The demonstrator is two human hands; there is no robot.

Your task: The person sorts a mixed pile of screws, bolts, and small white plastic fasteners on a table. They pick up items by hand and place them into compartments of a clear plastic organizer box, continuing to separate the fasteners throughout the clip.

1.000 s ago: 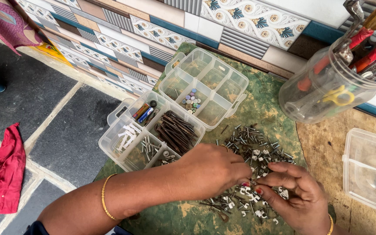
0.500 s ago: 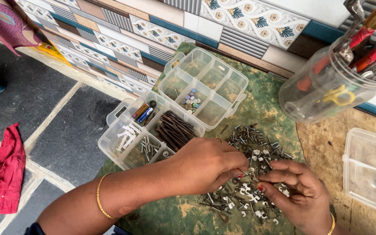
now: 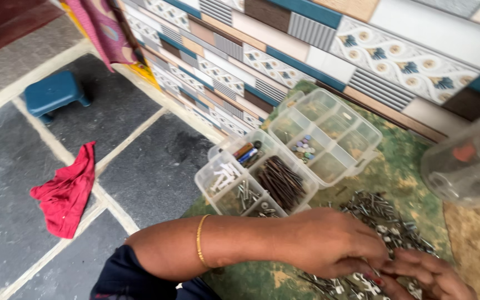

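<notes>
Green, mottled surface (image 3: 412, 166) set against a tiled wall; on it lies a loose heap of small screws and white clips (image 3: 384, 214). Left hand (image 3: 334, 244) is arched over the near edge of the heap, fingers curled down into it; whether anything is pinched under them cannot be told. Right hand (image 3: 431, 278) sits at the frame's bottom corner, fingertips bent among the same pieces and meeting the left; its grip is likewise not readable.

Two clear divided boxes stand just beside the heap. Near box (image 3: 256, 180): dark nails, screws, white clips, small batteries, each in its own cell. Far box (image 3: 329, 136): mostly bare cells, one with small coloured discs. A clear jar of tools (image 3: 468, 164) lies at the right, blurred.

Risks, as judged:
- Near box sits at the surface's edge above the stone floor; the left forearm crosses close to it, so a nudge could tip it off.
- Nails and screw points are sharp; raking fingers through the heap invites a prick.
- Pieces are tiny and mixed; one dropped may roll off toward the floor, where a red cloth (image 3: 65, 189) lies.
</notes>
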